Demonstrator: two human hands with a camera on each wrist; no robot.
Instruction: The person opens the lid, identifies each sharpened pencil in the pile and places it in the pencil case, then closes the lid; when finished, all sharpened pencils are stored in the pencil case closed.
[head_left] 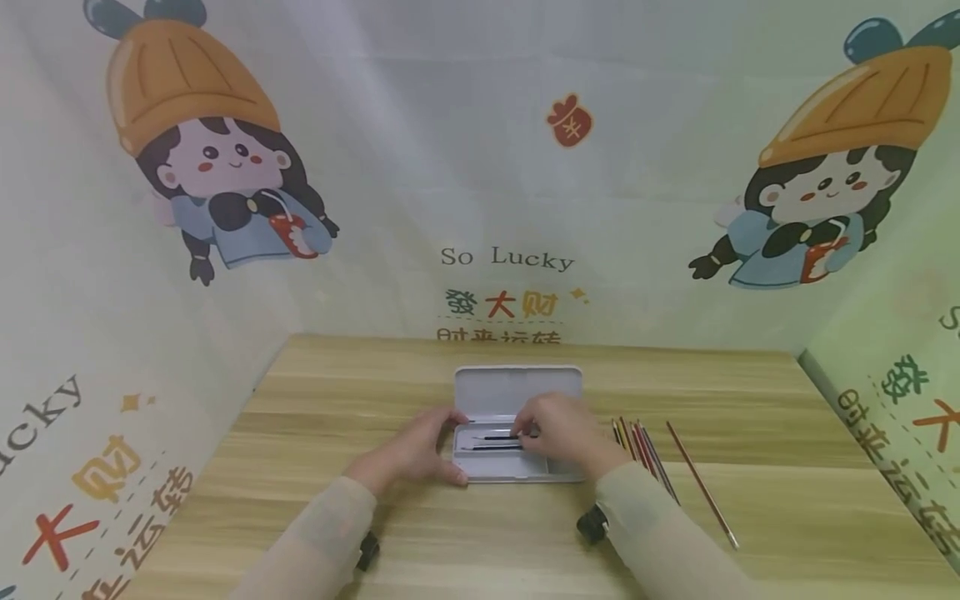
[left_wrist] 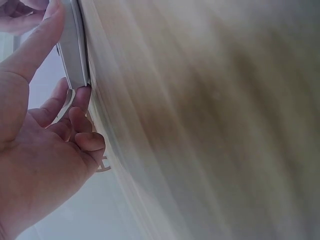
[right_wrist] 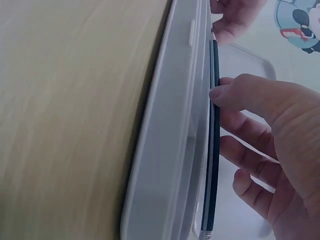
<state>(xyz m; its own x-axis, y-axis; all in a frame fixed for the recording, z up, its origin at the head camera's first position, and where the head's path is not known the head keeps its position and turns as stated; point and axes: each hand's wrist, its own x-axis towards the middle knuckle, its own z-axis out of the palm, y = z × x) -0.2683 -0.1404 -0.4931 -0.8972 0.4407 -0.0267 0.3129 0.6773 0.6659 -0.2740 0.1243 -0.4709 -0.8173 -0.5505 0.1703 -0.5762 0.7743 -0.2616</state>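
A pale grey pencil case (head_left: 510, 478) lies on the table with its lid (head_left: 487, 390) folded back behind it. My left hand (head_left: 408, 450) grips the case's left end, thumb at the front corner and fingers toward the back. Over the case, my right hand (head_left: 564, 429) pinches a black pencil (right_wrist: 212, 150) between thumb and fingers; a metal band shows at the pencil's end in the right wrist view. The pencil runs lengthwise along the case, its tip toward the left hand. A second dark pencil (head_left: 491, 448) lies inside, in front of the held one.
Several coloured pencils (head_left: 643, 446) lie bunched to the right of the case, partly behind the right forearm. Farther right, a single reddish-brown pencil (head_left: 701, 483) lies apart, slanting. The wooden table (head_left: 360, 375) meets a printed cloth backdrop (head_left: 420, 167) at the back and sides.
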